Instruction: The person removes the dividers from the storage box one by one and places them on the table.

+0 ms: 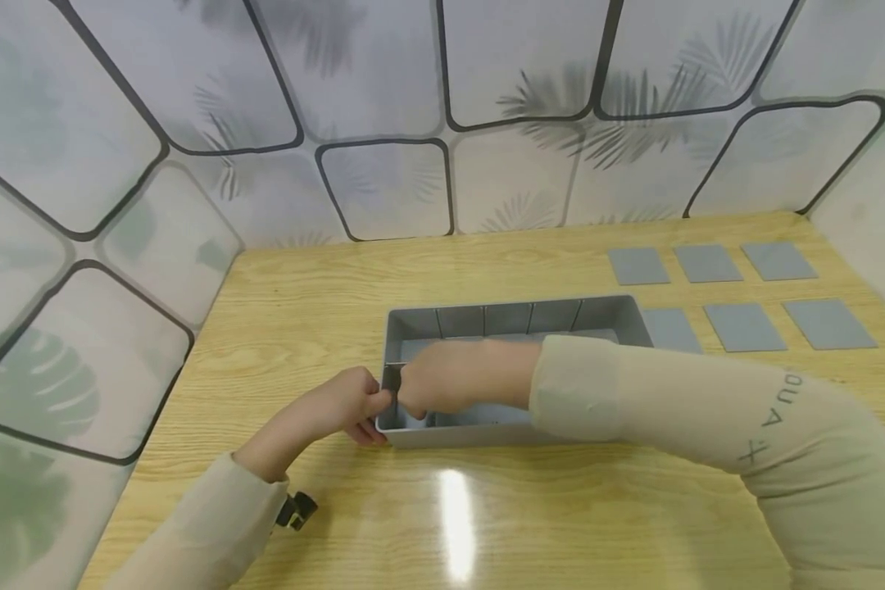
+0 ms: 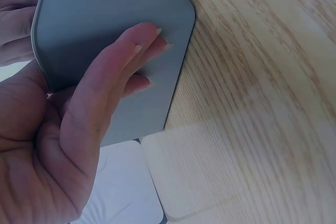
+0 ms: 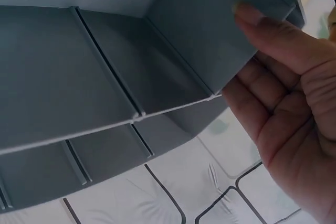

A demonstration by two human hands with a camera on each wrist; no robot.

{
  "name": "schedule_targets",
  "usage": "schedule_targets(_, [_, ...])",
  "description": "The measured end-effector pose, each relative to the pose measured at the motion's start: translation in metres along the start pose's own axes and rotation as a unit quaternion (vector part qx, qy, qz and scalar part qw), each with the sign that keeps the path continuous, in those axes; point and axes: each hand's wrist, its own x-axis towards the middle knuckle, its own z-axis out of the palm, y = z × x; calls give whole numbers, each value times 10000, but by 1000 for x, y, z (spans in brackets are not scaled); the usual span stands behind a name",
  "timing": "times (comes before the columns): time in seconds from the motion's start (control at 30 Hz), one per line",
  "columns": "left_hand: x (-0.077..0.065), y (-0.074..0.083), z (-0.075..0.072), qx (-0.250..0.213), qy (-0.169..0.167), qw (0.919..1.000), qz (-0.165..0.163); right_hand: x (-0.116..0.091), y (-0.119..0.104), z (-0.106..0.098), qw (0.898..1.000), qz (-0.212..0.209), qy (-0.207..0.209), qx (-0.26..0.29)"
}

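Observation:
A long grey box point(image 1: 457, 439) with slotted inner walls stands on the table. My left hand point(image 1: 339, 404) grips its left end; in the left wrist view the fingers point(image 2: 113, 69) lie along the outside of the end wall point(image 2: 89, 30), while the thumb is partly hidden at the rim. Inside the left end of the box, my right hand point(image 1: 446, 378) holds a flat grey divider point(image 3: 205, 35). The right wrist view shows the thumb on one face of the divider and the other fingers behind it. The divider stands across the box, near a slot at the wall.
Several flat grey panels lie in two rows on the right of the table, among them a back one point(image 1: 637, 265) and a front one point(image 1: 828, 324). A patterned curtain point(image 1: 383, 188) borders the table point(image 1: 302, 303) at the back and sides.

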Motion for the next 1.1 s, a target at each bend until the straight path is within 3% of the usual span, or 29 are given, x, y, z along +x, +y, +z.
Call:
schedule_targets(0.23, [2,1,0,-29,21,10000,-78,2,1,5,9989,42,-19,-475])
schedule_targets(0.83, [2,-1,1,143,110,9998,-125,-1,0,2,9971,-50,133,-747])
schedule_targets(1.1, [2,-10,2,-108,171,9998,75,-1,0,5,9961,-69,129,-867])
